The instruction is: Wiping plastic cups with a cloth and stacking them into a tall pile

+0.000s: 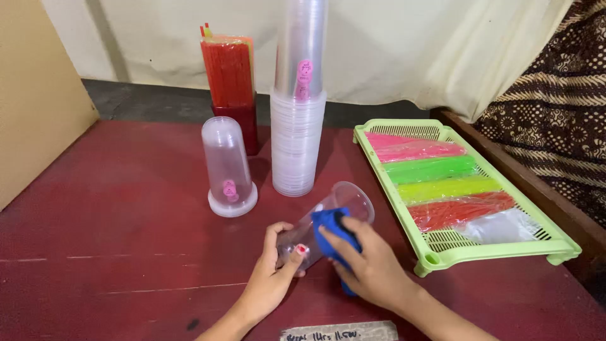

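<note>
Clear plastic, the cup (328, 218) lies tilted near the table's (113, 252) front edge, its long axis running from the base at lower left to the open mouth at upper right. The left hand (274, 268) is clamped around the base end, fingers wrapped over the wall. The right hand (369, 262) is closed on a blue cloth (331, 230), pressing it against the cup's side just beside the mouth; this hand is the nearer one to the rim. Behind stand an upturned cup (228, 167) and a tall stack of cups (298, 113); a green tray (435, 262) of coloured straws lies toward the right edge.
</note>
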